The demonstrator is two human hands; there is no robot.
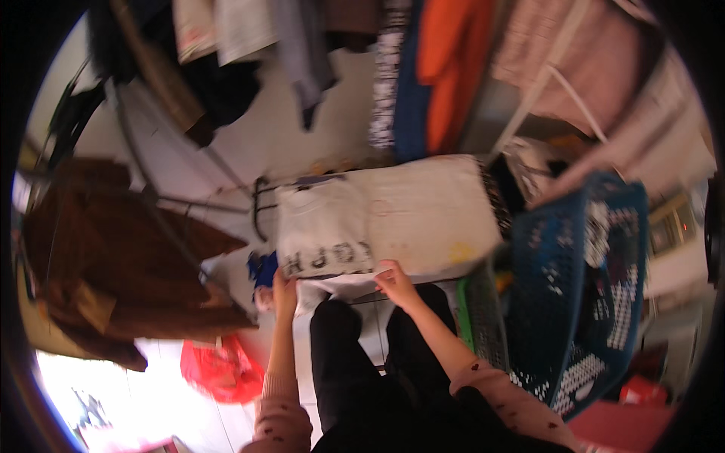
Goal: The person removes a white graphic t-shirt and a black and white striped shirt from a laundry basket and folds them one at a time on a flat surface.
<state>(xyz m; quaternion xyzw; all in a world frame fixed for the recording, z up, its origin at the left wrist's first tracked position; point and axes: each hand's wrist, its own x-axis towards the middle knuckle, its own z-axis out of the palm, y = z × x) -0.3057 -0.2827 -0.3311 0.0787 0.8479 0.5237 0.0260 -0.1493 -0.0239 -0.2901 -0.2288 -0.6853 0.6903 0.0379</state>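
A white T-shirt with dark printed lettering (323, 226) lies folded on the left part of a cloth-covered board (433, 215). My left hand (285, 291) grips the shirt at its near left corner. At its near right corner, my right hand (395, 284) has thumb and fingers pinched together on the shirt's edge. White fabric droops over the board's near edge between the two hands. The cover on the board is off-white, with a yellow mark near its right corner. Motion blur softens the fingertips.
To my right stands a large blue plastic basket (546, 272), with a green-rimmed basket (465, 311) beside it. A brown garment (113, 243) hangs at left, and an orange garment (453, 73) hangs among others beyond the board. A red plastic bag (221, 368) sits on the tiled floor.
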